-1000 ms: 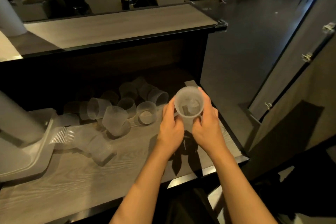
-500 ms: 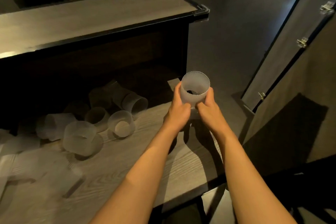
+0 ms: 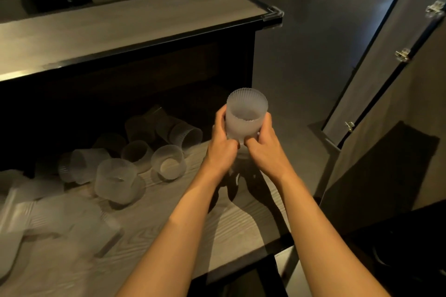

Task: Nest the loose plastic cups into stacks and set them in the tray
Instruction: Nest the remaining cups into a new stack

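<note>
Frosted ribbed plastic cup, cylindrical with a scalloped rim, gripped by both hands' curled fingers.

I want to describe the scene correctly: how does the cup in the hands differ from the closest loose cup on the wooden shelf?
The held cup is lifted, mouth up, gripped by both hands; the loose cup rests on the shelf, untouched. Both are frosted, ribbed plastic.

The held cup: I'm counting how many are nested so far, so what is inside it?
The frosted cup shows only its pale inner wall. Its bottom is hidden behind the near rim, and the left hand and right hand cover its base, so no count is possible.
</note>
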A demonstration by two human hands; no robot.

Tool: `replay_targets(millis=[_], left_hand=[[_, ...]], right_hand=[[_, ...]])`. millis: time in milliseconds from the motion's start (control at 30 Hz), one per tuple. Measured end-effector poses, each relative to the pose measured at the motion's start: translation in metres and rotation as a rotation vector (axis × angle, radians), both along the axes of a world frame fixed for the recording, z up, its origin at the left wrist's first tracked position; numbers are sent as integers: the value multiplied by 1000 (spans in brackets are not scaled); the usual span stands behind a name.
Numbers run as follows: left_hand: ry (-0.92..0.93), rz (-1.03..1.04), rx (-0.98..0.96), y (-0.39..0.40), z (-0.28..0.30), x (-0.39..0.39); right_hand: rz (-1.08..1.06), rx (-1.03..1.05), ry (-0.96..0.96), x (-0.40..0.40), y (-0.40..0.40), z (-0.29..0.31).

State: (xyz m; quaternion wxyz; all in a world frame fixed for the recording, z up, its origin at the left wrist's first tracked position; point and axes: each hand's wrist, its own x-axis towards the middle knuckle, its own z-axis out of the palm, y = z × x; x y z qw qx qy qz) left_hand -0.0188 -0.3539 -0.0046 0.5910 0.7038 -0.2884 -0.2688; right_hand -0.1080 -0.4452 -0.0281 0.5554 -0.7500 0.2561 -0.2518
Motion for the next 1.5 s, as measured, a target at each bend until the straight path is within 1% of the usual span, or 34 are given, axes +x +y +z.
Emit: replay_targets(millis=[167,233,367,533,633,733,900,1033,1167,1200,1300,1333,1400,1467,1500], left_hand=[[31,-51,-4,42,-9,-17],[41,-41,-5,55,-20,-22],[12,29,28,74,-30,-30],[-21,30,17,75,-18,-31],[-46,25,55,69,-12,-26],[-59,29,119,65,-16,-21],[-7,65,196,74,-32,-22],[19,68,180,80,-33,-21],[61,88,174,90,-36,-16],[86,103,181,95,-37,-15],[189,101,203,107,-43,-16],[203,99,204,111,-44,-17],[157,105,231,113,-45,-17],[50,116,252,114,-43,-12],[-3,104,232,114,-41,-11]], right_hand=[[39,9,-44,-9,32,-12],[63,24,-18,-15,47,-21],[76,-20,30,-24,63,-31],[54,-50,72,-26,66,-20],[38,-64,78,-21,57,-17],[53,-46,131,-18,53,-18],[125,-70,158,-25,59,-27],[147,-49,151,-22,62,-27],[202,-44,188,-21,66,-26],[205,-15,191,-22,68,-27],[204,158,146,-27,80,-32],[205,162,143,-26,86,-33],[212,123,137,-22,94,-34],[209,86,120,-15,100,-34],[193,72,94,-13,101,-32]])
